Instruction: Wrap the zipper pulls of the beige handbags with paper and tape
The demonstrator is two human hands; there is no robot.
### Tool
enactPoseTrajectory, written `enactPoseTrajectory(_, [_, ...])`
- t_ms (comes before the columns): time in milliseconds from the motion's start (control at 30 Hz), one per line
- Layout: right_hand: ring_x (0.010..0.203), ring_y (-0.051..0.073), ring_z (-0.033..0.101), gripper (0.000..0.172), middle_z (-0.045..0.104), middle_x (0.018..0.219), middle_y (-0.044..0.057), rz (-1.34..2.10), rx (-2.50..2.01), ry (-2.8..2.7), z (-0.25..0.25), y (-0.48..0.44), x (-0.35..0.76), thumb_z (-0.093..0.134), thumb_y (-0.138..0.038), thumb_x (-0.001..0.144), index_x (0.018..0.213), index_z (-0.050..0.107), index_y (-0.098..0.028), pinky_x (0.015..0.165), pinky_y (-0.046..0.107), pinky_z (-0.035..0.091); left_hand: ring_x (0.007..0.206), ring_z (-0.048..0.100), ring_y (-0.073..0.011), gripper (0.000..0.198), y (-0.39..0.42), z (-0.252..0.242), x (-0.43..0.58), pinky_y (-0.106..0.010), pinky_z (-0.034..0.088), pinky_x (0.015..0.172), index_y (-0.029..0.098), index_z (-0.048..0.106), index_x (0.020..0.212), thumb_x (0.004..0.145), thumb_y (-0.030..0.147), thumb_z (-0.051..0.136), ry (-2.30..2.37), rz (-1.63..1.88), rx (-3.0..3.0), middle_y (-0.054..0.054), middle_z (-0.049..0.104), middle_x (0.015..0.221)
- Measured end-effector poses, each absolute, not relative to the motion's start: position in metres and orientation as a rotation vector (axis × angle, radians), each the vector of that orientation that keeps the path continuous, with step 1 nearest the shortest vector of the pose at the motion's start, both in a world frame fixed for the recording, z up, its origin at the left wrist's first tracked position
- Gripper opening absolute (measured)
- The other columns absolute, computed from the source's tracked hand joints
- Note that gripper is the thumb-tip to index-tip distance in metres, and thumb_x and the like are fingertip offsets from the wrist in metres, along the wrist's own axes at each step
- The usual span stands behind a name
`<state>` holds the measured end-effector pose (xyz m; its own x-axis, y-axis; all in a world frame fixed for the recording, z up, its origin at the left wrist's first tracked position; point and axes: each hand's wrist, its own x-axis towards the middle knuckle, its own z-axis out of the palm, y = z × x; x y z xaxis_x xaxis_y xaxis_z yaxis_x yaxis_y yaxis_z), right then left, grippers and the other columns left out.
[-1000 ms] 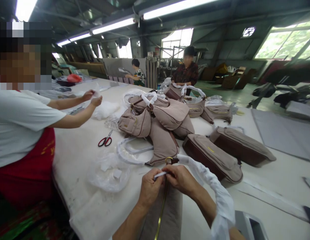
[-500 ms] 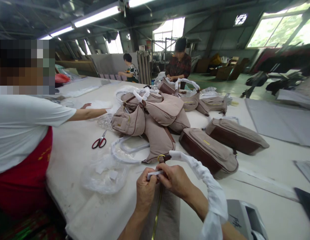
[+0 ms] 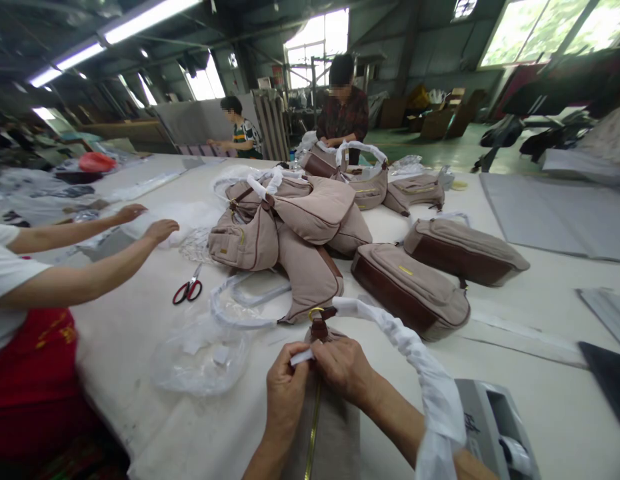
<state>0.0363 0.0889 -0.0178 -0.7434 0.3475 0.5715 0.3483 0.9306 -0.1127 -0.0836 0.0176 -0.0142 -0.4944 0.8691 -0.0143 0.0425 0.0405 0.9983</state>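
Note:
A taupe handbag [image 3: 335,433] with a gold zipper lies in front of me at the near table edge. Its handle, wrapped in white paper [image 3: 420,367], arches over my right forearm. My left hand [image 3: 285,393] pinches a small white strip [image 3: 301,357] at the top of the bag. My right hand [image 3: 345,367] is closed on the same strip, just below the gold ring and brown strap tab [image 3: 319,320].
A pile of taupe bags [image 3: 290,233] fills the middle of the white table [image 3: 515,373]. Red scissors [image 3: 187,291] and clear plastic bags [image 3: 200,347] lie left. A grey tape dispenser [image 3: 495,427] sits near right. A co-worker's arms [image 3: 90,273] reach in from the left; two people work at the far end.
My view has tilted down and left. The co-worker's hands have dropped the white wad and stretched out flat over the table. My hands stay on the strip.

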Motion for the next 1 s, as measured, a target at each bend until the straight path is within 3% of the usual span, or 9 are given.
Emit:
enactPoseTrajectory(200, [0.054,0.013,0.049,0.015,0.055,0.058,-0.001,-0.004,-0.363,-2.456,-0.014,0.093,0.046,0.041,-0.019,0.09,0.094,0.054,-0.014,0.054,0.027,0.034,0.063,0.052,-0.0136,0.002,0.017,-0.019,-0.073,-0.022,0.041,0.063,0.02,0.059,0.069,0.068,0.019,0.06,1.652,1.647,0.802,0.002,0.058,0.066])
enactPoseTrajectory(367, [0.061,0.014,0.051,0.015,0.058,0.065,0.001,-0.007,-0.259,-2.536,-0.016,0.099,0.056,0.042,-0.019,0.09,0.098,0.053,-0.013,0.06,0.029,0.039,0.051,0.047,-0.0096,0.007,0.016,-0.017,-0.063,-0.019,0.038,0.052,0.017,0.055,0.068,0.067,0.021,0.061,1.445,1.618,0.466,0.004,0.053,0.053])
enactPoseTrajectory(667, [0.066,0.013,0.052,0.013,0.059,0.07,0.001,-0.105,-0.169,-2.513,-0.005,0.108,0.052,0.044,-0.016,0.089,0.093,0.056,-0.015,0.062,0.027,0.042,0.051,0.056,-0.0108,0.02,0.009,-0.005,-0.075,-0.021,0.044,0.051,0.015,0.053,0.078,0.062,0.016,0.065,1.252,1.465,0.208,-0.001,0.061,0.061])
enactPoseTrajectory(867, [0.061,0.012,0.05,0.017,0.057,0.065,0.001,-0.119,-0.135,-2.462,-0.002,0.109,0.045,0.04,-0.016,0.091,0.091,0.057,-0.013,0.059,0.026,0.041,0.053,0.061,-0.0161,0.023,0.013,-0.001,-0.089,-0.026,0.049,0.051,0.015,0.052,0.085,0.072,0.033,0.059,1.228,1.38,0.153,-0.005,0.064,0.066])
enactPoseTrajectory(1000, [0.06,0.012,0.049,0.018,0.057,0.065,0.0,-0.137,-0.121,-2.463,-0.001,0.109,0.045,0.039,-0.017,0.091,0.09,0.057,-0.014,0.058,0.026,0.04,0.051,0.061,-0.0138,0.027,0.017,-0.005,-0.098,-0.023,0.049,0.048,0.016,0.051,0.084,0.068,0.031,0.067,1.265,1.175,0.194,-0.003,0.064,0.067])
